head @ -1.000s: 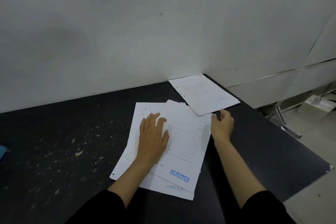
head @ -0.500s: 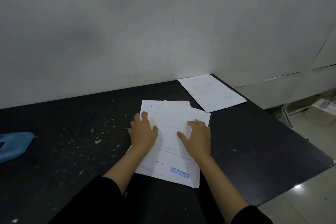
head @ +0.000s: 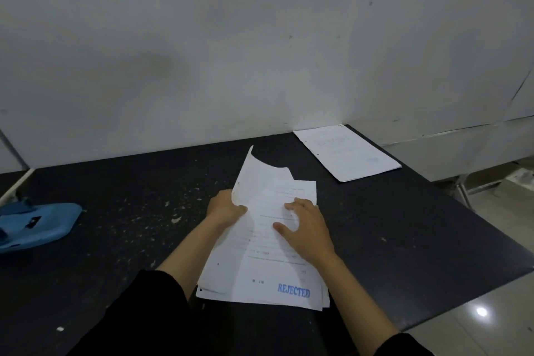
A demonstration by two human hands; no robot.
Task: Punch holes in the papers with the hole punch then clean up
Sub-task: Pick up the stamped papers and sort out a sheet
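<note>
A loose stack of white papers (head: 260,269), the top sheet stamped "REJECTED" in blue, lies in front of me on the black table (head: 404,240). My left hand (head: 224,208) grips the stack's left edge and lifts it, so the far corner curls up. My right hand (head: 306,228) lies flat on the top sheet with fingers spread. A blue hole punch (head: 37,225) sits at the table's far left, away from both hands. A second stack of punched papers (head: 346,153) lies at the back right corner.
Small white paper bits (head: 173,205) are scattered over the table left of the stack. A grey wall (head: 260,52) rises right behind the table. The table's right edge drops to a tiled floor (head: 476,326).
My right hand moved from the stack's right edge onto the top sheet. My left hand went from pressing flat to gripping and lifting the left edge. The view swung left, showing the hole punch.
</note>
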